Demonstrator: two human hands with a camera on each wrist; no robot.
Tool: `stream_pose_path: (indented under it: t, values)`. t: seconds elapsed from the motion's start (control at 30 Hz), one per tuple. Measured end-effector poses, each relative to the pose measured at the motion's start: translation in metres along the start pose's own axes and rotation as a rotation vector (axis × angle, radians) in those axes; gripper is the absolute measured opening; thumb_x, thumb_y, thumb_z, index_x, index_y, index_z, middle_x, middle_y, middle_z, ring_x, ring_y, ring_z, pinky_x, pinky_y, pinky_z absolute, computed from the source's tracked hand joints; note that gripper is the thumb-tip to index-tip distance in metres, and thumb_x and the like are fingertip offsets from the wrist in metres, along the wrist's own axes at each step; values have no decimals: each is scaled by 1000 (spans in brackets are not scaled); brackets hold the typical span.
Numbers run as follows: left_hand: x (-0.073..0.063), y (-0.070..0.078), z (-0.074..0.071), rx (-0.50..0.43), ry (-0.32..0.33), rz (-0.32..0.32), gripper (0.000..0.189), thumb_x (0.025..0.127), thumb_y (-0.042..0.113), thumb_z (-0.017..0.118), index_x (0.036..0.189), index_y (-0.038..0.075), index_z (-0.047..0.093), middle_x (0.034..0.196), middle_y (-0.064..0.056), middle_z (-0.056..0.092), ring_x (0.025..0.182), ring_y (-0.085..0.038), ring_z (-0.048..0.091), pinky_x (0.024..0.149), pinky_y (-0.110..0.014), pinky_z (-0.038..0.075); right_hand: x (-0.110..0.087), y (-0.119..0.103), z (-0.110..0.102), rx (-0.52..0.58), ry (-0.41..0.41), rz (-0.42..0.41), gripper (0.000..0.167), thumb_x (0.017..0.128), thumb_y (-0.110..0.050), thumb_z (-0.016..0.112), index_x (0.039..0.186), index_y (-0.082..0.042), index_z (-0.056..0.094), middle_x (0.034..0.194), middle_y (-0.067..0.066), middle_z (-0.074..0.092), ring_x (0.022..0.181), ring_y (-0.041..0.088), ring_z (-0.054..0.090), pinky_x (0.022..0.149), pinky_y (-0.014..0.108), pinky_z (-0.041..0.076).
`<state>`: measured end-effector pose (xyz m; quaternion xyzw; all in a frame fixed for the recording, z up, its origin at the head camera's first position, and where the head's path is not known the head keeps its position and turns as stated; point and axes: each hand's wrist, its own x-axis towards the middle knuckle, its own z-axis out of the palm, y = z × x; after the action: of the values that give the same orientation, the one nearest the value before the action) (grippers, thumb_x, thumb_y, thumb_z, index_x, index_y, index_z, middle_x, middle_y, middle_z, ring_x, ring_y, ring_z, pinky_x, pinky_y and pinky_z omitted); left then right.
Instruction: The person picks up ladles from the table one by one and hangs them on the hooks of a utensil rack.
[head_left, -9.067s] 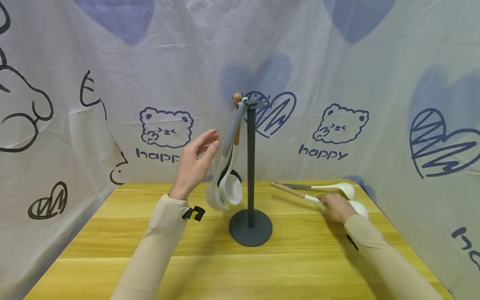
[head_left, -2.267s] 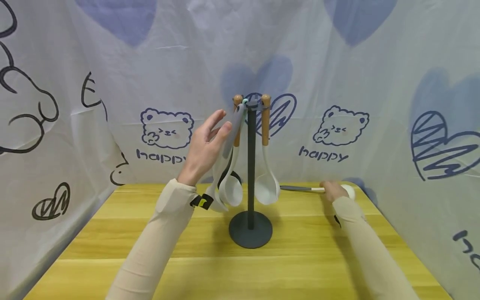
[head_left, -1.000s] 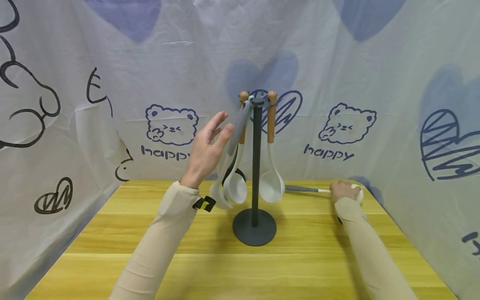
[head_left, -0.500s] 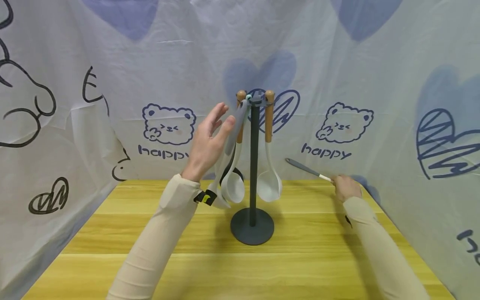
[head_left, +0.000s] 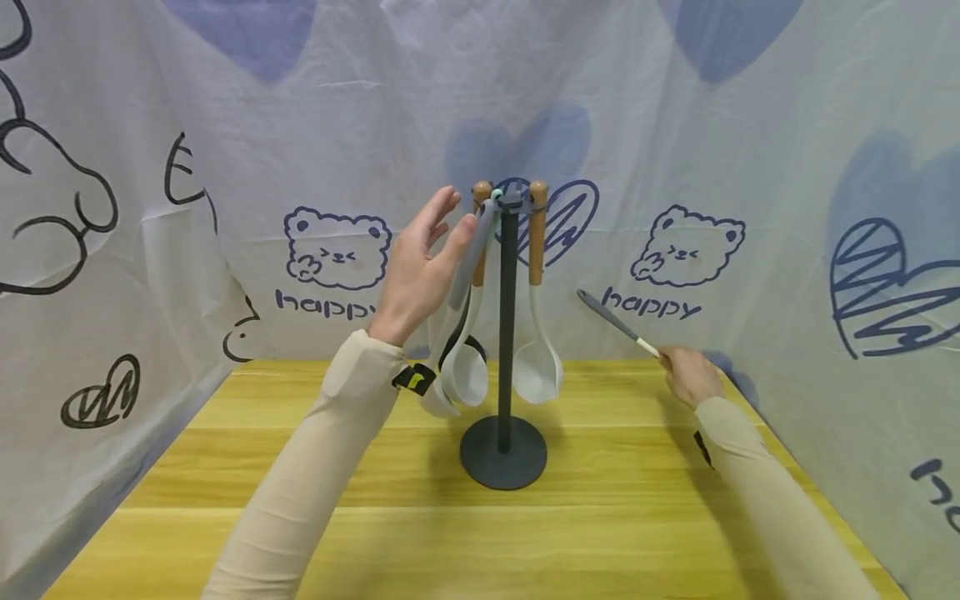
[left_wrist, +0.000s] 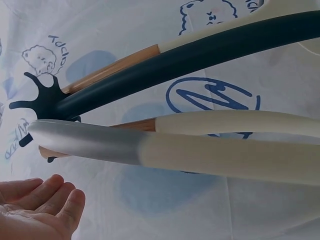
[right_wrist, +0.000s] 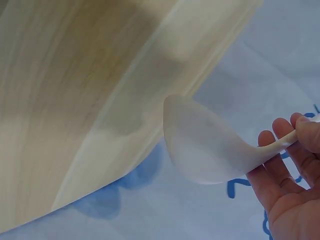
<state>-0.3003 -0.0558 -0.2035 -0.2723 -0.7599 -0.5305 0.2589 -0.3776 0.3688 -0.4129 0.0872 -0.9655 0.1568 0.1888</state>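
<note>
- Head view: the left hand [head_left: 420,271] is raised beside the dark stand [head_left: 504,333], fingers straight and loosely spread, fingertips against the grey-handled ladle [head_left: 459,312] that hangs on the stand's left side. Two more white spoons with wooden handles hang from the top hooks, one on each side of the post. The right hand [head_left: 692,375] pinches a white ladle with a grey handle [head_left: 617,325] by the white part of its stem, lifted off the wooden table [head_left: 480,517]; the grey handle end slants up and left toward the stand, well apart from it. The backdrop cloth [head_left: 675,167] bears bear drawings with the word "happy" [head_left: 651,305] under them, legible twice.
- Left wrist view: the palm [left_wrist: 35,210] is open, fingers relaxed, just below the grey and white ladle handle [left_wrist: 150,150]; the stand's forked top [left_wrist: 42,100] shows at left. Printed lettering on the cloth is reversed and unclear.
- Right wrist view: the fingers [right_wrist: 290,165] curl round the thin white stem, and the ladle's white bowl [right_wrist: 210,145] hangs over the table edge [right_wrist: 150,115].
</note>
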Motion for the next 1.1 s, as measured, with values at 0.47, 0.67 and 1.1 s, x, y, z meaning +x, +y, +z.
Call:
stream_pose_path:
  t: [0.47,0.67,1.1]
  values:
    - [20,11,3,25,-15,-2,62,101,47,49,153,17,34,153,-1,43,136,-17,49,108,-22,41,6,-41,-14,157,35,-27,24,100,-10,51,116,2,66,89,17,67,71,25,57,61,35,46]
    - [27,8,5,25,-36,-12,61,101,46,48,153,15,35,153,-2,44,137,-19,48,109,-25,40,6,-62,-18,239,57,-51,27,101,-11,52,118,3,66,99,20,71,86,31,65,75,46,52]
    - [30,10,9,1,-81,-36,63,101,47,49,154,17,33,155,-1,41,138,-19,46,109,-24,40,-2,-102,-35,399,78,-57,30,103,-18,50,123,0,64,110,22,69,101,37,67,91,52,53]
